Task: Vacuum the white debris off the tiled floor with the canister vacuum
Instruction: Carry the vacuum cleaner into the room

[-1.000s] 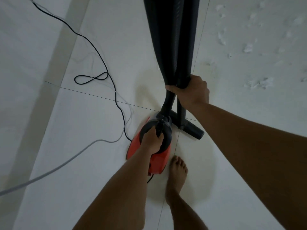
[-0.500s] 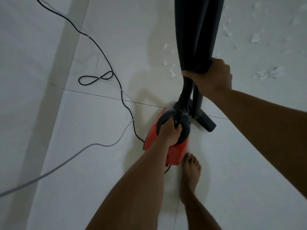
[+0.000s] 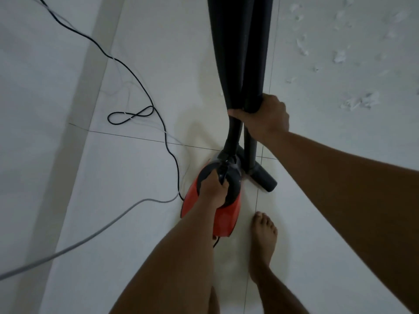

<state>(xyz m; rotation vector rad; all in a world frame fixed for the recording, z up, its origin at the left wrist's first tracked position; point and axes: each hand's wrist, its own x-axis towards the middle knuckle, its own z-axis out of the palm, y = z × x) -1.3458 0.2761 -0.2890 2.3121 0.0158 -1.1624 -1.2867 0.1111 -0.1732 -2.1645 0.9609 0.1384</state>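
- Head view: canister vacuum (image 3: 226,217), with red body and black top, is seen low in the middle of the tiled floor (image 3: 113,200), just left of a grout line.
- Left hand (image 3: 214,192) is closed round the black handle on top of the vacuum, fingers curled over it.
- Whether the vacuum is resting on the floor or lifted cannot be told.
- Right hand (image 3: 265,116) is wrapped round two black tubes at once, hose (image 3: 226,53) and wand (image 3: 258,53), which are held together side by side.
- Below the grip the hose is seen running into the front of the vacuum; the wand is seen running down to the floor nozzle (image 3: 265,180).
- Nozzle is placed just right of the vacuum, on the tile joint.
- White debris (image 3: 360,102) is scattered in the upper right, well apart from the nozzle.
- A few small flecks are seen near the wand, above the right hand.
- Black cord (image 3: 145,87) is trailed from the upper left to the vacuum's left side, with a loop in it.
- Grey cable (image 3: 90,236) is laid from the lower left edge toward the same spot.
- Bare foot (image 3: 264,232) is planted just right of the vacuum's rear end.
- A darker grey strip (image 3: 74,132) is seen crossing the floor on the left.
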